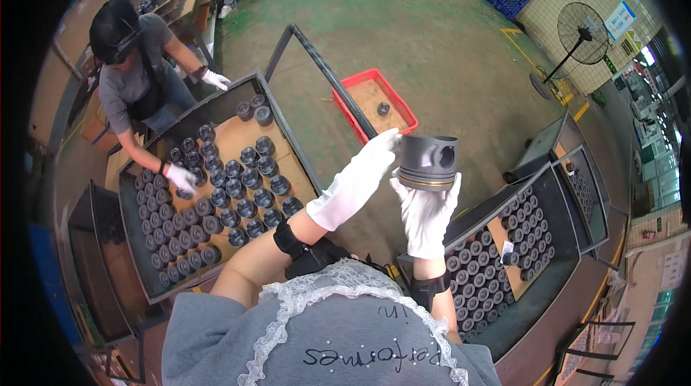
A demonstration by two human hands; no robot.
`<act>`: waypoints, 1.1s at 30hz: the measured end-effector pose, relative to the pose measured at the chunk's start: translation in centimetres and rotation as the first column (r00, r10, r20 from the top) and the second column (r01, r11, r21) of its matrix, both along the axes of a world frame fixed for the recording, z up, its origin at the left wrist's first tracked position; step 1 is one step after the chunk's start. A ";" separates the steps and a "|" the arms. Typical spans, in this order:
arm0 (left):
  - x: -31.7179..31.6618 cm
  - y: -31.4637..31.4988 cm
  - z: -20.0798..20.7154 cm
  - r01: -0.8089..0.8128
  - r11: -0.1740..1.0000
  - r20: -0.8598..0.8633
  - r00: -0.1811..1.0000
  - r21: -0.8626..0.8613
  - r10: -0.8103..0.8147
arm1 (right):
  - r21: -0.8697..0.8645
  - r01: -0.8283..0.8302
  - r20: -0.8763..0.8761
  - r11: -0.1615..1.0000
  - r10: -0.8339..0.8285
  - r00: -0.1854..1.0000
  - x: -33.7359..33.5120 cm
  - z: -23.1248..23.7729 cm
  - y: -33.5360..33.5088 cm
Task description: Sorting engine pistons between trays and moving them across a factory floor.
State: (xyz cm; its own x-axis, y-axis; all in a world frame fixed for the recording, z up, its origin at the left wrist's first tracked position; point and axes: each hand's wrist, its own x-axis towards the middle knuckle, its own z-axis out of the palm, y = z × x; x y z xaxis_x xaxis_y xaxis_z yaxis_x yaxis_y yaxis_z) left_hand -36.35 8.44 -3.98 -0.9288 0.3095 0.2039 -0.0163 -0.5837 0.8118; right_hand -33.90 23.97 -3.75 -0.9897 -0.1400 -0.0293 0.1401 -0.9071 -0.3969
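Biggest stuff first: a worn green floor point(446, 48), then a large dark bin point(290, 134) on our left and a second bin point(563, 224) on our right, both stocked with dark cylindrical parts point(245, 177). A black handle bar point(326, 73) slants down toward our left glove, with a red crate point(398, 102) on the floor beside it.

Then our hands. The right hand point(425, 217) has its white-gloved fingers clamped around the lower end of a grey piston point(425, 156), cupping it from underneath. The left hand point(367, 166) reaches the upper rim, but we honestly can't tell if its fingers are pinching or just touching. So the piston's up between both hands, ringed end down.

What worries us: the right hand seems to carry most of the weight, so if glove fabric slips on that smooth side, it'd probably tip and drop. A careless swing left could ding it on the bar. Smallest worry: the gold-coloured ring point(426, 183) near the bottom might snag a glove thread.
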 end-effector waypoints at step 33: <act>3.8 0.5 -0.5 -0.741 0.526 -0.744 0.611 -0.418 0.270 | -0.003 -0.120 0.149 0.993 0.119 0.982 -1.6 -1.5 -2.5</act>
